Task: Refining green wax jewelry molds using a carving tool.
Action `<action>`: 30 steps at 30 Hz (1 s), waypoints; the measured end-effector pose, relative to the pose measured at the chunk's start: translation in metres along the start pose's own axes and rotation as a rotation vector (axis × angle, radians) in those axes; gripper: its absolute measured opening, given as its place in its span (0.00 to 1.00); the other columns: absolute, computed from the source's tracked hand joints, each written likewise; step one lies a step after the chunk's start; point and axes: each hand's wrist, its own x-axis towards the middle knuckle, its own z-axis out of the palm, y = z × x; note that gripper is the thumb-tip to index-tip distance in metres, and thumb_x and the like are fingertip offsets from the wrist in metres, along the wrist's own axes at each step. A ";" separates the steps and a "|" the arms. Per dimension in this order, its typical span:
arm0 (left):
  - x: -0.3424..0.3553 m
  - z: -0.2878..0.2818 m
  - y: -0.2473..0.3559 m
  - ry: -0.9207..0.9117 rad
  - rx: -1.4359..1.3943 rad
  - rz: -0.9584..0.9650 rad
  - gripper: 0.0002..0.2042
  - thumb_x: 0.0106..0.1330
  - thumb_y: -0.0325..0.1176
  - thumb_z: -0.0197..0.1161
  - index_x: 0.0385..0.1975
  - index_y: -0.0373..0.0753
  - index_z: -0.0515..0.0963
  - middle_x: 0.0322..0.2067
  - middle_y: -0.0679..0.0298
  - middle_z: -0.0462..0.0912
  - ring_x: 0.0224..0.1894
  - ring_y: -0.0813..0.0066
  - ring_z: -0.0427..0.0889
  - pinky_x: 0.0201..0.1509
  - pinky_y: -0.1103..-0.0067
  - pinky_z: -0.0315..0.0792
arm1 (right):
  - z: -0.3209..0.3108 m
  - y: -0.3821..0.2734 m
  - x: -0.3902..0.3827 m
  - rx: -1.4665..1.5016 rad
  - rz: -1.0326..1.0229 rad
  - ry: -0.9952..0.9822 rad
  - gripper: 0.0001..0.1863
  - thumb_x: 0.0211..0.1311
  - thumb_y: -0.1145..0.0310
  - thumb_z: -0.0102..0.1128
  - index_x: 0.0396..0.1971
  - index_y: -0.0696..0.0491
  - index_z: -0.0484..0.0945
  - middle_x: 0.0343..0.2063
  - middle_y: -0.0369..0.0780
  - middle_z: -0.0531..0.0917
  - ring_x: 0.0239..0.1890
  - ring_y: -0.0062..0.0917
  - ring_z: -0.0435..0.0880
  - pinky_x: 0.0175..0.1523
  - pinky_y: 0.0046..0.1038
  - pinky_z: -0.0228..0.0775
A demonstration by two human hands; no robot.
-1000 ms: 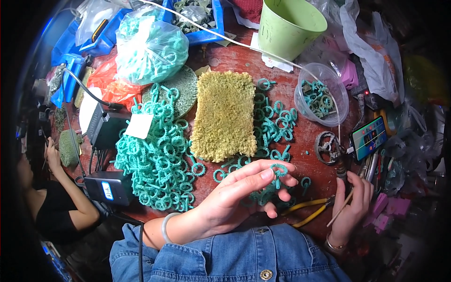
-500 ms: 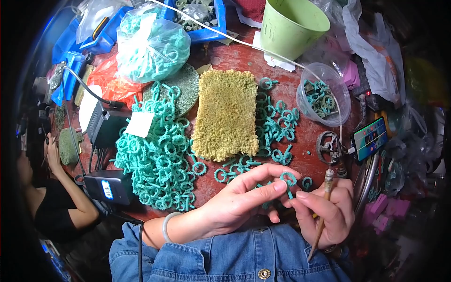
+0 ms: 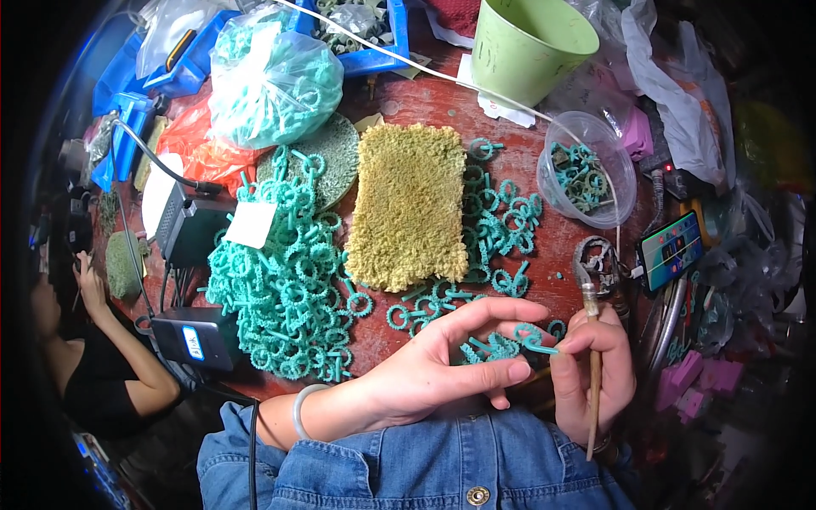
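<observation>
My left hand [image 3: 442, 361] is half curled, palm up, cradling several teal rings [image 3: 490, 348] in its fingers. One teal ring with a stem [image 3: 534, 337] is pinched by its stem between the thumb and forefinger of my right hand [image 3: 599, 361], just off the left fingertips. That same right hand also keeps a wooden-handled tool [image 3: 593, 399] across its fingers, its dark, metal-collared end pointing up; the tip is too small to make out. A large heap of similar teal rings [image 3: 285, 289] lies left of a yellowish rough-textured pad [image 3: 408, 208]. A smaller pile [image 3: 506, 217] sits right of the pad.
A clear bag of teal rings [image 3: 276, 85] stands at the back left near blue bins [image 3: 374, 59]. Toward the right are a green bucket [image 3: 531, 42], a clear tub [image 3: 586, 174] and a lit phone [image 3: 671, 249]. Black boxes [image 3: 195, 336] and another person's arm [image 3: 127, 340] are left.
My right hand has drawn the ring slightly away from the left thumb and tilted its stem sideways. The tool stands more upright. My left fingers have opened a little, showing the rings inside.
</observation>
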 end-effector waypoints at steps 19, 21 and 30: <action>0.000 -0.001 -0.004 0.058 -0.025 0.045 0.15 0.64 0.22 0.58 0.51 0.34 0.70 0.45 0.61 0.76 0.43 0.79 0.78 0.33 0.85 0.77 | 0.000 0.002 -0.004 0.182 0.180 -0.063 0.09 0.57 0.76 0.61 0.35 0.57 0.71 0.27 0.36 0.72 0.28 0.16 0.67 0.34 0.17 0.60; 0.000 -0.001 -0.005 0.075 -0.012 0.068 0.14 0.64 0.21 0.58 0.49 0.34 0.71 0.45 0.60 0.76 0.42 0.78 0.78 0.32 0.84 0.77 | 0.000 0.002 -0.004 0.082 0.130 -0.078 0.12 0.63 0.64 0.59 0.35 0.58 0.72 0.26 0.37 0.73 0.26 0.18 0.68 0.32 0.19 0.61; 0.000 -0.002 -0.005 0.111 0.123 0.126 0.12 0.63 0.21 0.60 0.47 0.34 0.73 0.41 0.62 0.76 0.38 0.80 0.78 0.32 0.84 0.78 | -0.012 0.007 0.000 -0.092 -0.259 0.008 0.15 0.58 0.69 0.60 0.42 0.63 0.73 0.29 0.42 0.80 0.27 0.27 0.76 0.34 0.26 0.70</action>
